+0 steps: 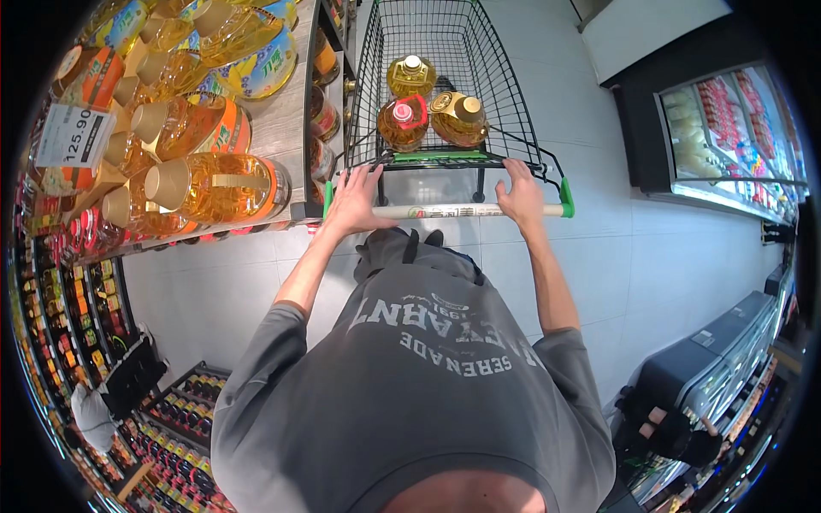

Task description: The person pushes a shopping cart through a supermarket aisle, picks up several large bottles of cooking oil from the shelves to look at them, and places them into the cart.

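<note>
A wire shopping cart [507, 77] with green trim stands before me, its pale handlebar [442, 211] nearest my body. My left hand [354, 200] lies over the left end of the handlebar, fingers spread and pointing forward. Over the right part of the bar rests my right hand [518, 193], thumb and fingers apart. Neither hand is closed around the bar. Inside the cart, near its handle end, stand a red-capped oil bottle [401, 125], a gold-capped oil bottle [459, 122] and, behind them, a white-capped oil bottle [412, 77].
At left, a wooden display shelf [276, 122] carries several large oil bottles and a price tag [76, 136]. A lit refrigerated case [725, 134] stands at right, a chest freezer [705, 346] at lower right. People are at lower left [125, 385] and lower right [680, 436].
</note>
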The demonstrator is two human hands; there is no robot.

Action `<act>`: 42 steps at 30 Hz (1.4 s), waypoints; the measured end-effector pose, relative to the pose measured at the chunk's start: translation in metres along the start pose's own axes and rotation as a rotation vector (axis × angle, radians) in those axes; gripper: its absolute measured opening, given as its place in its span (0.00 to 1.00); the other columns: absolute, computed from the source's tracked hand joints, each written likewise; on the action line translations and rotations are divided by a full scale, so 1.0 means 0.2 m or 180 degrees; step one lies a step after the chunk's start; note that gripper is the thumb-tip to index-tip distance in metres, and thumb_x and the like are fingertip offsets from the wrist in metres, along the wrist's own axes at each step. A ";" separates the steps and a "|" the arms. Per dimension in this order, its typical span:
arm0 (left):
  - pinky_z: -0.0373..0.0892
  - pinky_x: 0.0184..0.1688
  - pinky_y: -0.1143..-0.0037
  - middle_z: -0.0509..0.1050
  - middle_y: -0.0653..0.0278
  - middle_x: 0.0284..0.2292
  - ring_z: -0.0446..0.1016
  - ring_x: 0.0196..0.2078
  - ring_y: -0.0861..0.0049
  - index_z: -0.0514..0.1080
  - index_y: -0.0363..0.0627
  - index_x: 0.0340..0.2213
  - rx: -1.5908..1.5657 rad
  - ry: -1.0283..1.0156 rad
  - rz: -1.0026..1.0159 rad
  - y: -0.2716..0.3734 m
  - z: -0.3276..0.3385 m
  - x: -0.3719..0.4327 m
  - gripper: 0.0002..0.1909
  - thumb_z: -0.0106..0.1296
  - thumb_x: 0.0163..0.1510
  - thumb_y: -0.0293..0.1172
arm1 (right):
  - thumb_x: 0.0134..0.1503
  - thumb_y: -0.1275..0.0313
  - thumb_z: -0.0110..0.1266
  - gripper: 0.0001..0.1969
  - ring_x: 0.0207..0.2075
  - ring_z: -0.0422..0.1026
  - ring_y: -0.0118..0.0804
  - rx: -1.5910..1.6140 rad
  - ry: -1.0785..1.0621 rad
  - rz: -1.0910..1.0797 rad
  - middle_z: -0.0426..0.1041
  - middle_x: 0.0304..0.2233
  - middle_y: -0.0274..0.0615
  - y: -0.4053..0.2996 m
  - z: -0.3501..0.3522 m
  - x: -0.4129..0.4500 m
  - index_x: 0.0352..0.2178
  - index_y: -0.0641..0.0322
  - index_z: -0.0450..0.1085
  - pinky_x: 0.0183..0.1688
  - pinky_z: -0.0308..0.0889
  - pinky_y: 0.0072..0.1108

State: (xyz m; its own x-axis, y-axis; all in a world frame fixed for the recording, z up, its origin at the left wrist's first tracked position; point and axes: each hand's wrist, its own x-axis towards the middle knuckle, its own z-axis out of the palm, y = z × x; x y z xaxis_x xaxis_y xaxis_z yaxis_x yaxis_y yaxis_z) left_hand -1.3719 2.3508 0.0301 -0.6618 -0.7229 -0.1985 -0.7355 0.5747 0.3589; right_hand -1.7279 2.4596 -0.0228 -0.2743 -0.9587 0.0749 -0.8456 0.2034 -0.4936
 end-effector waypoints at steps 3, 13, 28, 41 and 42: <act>0.44 0.69 0.53 0.59 0.46 0.60 0.53 0.67 0.54 0.53 0.40 0.64 -0.0090 -0.0006 -0.0142 0.00 -0.01 0.01 0.63 0.69 0.32 0.59 | 0.50 0.69 0.54 0.24 0.61 0.64 0.44 0.0052 -0.0079 -0.0059 0.70 0.55 0.45 -0.02 0.00 0.05 0.50 0.65 0.70 0.57 0.66 0.35; 0.43 0.69 0.53 0.57 0.45 0.62 0.52 0.68 0.55 0.52 0.42 0.65 -0.0089 -0.0067 -0.0309 0.00 -0.04 0.04 0.63 0.70 0.32 0.58 | 0.51 0.70 0.53 0.25 0.62 0.63 0.47 0.0040 -0.0270 -0.0167 0.69 0.57 0.47 -0.03 -0.01 0.21 0.52 0.66 0.69 0.60 0.64 0.35; 0.39 0.71 0.56 0.54 0.45 0.63 0.49 0.68 0.54 0.51 0.45 0.66 -0.0230 -0.0231 -0.0547 -0.05 -0.16 0.14 0.65 0.72 0.31 0.54 | 0.51 0.72 0.53 0.24 0.61 0.63 0.51 0.0243 -0.0303 -0.0318 0.69 0.55 0.51 -0.08 -0.01 0.40 0.51 0.69 0.68 0.59 0.64 0.36; 0.47 0.66 0.49 0.61 0.47 0.61 0.58 0.64 0.52 0.65 0.40 0.56 -0.0981 0.0917 -0.0657 -0.26 -0.17 0.40 0.35 0.62 0.51 0.45 | 0.53 0.67 0.55 0.17 0.38 0.78 0.55 -0.0064 -0.0945 0.0787 0.79 0.37 0.56 -0.23 0.01 0.87 0.41 0.68 0.75 0.41 0.71 0.39; 0.53 0.65 0.53 0.66 0.49 0.57 0.63 0.61 0.53 0.68 0.39 0.53 -0.1144 0.1073 -0.0761 -0.26 -0.17 0.49 0.29 0.61 0.53 0.39 | 0.54 0.66 0.55 0.17 0.36 0.78 0.58 0.0125 -0.0761 0.0732 0.78 0.36 0.58 -0.22 0.04 0.94 0.42 0.66 0.75 0.39 0.72 0.40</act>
State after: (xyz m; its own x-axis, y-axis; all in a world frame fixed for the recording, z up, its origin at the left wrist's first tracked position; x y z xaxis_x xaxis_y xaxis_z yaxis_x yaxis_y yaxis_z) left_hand -1.3932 2.2373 0.0223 -0.3555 -0.9342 -0.0305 -0.7246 0.2548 0.6403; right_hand -1.7397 2.2684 0.0064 -0.3367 -0.9091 -0.2455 -0.7544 0.4164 -0.5074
